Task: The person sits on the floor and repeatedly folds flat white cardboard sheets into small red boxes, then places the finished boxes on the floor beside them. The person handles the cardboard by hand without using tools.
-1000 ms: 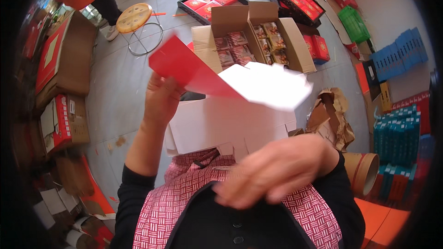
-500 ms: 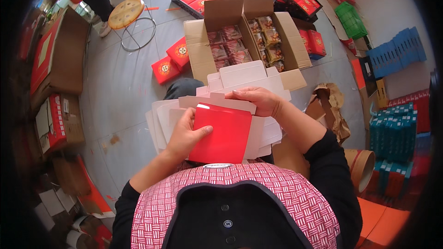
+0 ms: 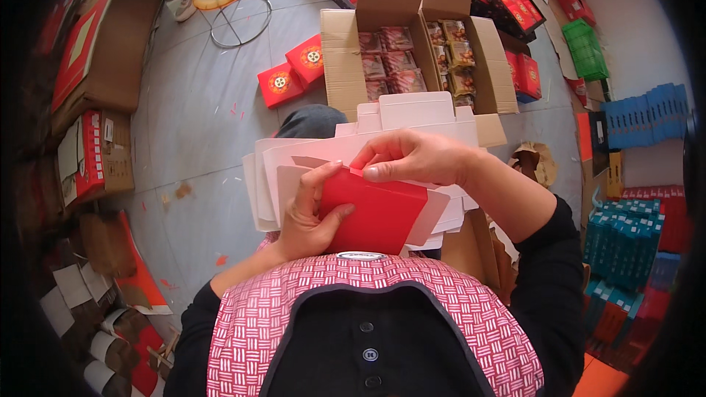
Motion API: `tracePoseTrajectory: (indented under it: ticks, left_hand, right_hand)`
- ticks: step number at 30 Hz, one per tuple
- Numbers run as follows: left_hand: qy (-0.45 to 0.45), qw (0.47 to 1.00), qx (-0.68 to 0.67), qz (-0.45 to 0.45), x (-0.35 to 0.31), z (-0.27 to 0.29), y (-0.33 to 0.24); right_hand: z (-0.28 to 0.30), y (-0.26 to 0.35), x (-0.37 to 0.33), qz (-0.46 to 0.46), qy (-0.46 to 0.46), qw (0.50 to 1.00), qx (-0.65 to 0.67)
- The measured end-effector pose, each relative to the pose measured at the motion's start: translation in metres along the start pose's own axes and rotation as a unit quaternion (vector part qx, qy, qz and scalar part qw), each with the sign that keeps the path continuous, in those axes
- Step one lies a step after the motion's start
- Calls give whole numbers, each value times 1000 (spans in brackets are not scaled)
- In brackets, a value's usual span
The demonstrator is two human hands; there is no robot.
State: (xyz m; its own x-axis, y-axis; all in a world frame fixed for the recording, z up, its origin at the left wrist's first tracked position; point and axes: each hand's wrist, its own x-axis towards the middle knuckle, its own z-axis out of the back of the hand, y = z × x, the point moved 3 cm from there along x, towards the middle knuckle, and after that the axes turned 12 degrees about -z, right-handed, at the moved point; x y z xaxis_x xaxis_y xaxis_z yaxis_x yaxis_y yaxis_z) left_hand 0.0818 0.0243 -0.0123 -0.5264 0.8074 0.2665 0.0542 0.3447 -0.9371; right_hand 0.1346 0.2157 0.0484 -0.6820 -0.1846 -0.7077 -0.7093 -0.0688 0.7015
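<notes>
Red carton (image 3: 375, 213) is gripped thumb-to-fingers by left hand (image 3: 309, 219), top edge pinched by right hand (image 3: 412, 159), lower edge partly hidden behind apron (image 3: 283, 294), white blanks (image 3: 418, 111) beneath partly covered.

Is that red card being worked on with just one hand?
No, the left hand holds the red card at its left side and the right hand touches its far edge.

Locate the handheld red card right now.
In the head view, the red card is just below centre, with the left grip on its left side and the right grip at its top edge, above the patterned apron.
</notes>
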Motion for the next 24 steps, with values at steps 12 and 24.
tracePoseTrajectory:
  ticks: [12, 24]
  left_hand:
    - [19, 993, -41, 112, 11, 14, -17]
    - [27, 995, 33, 85, 11, 17, -22]
  right_hand:
    - [7, -26, -3, 20, -40, 998, 42]
    - [-15, -16, -7, 52, -90, 993, -59]
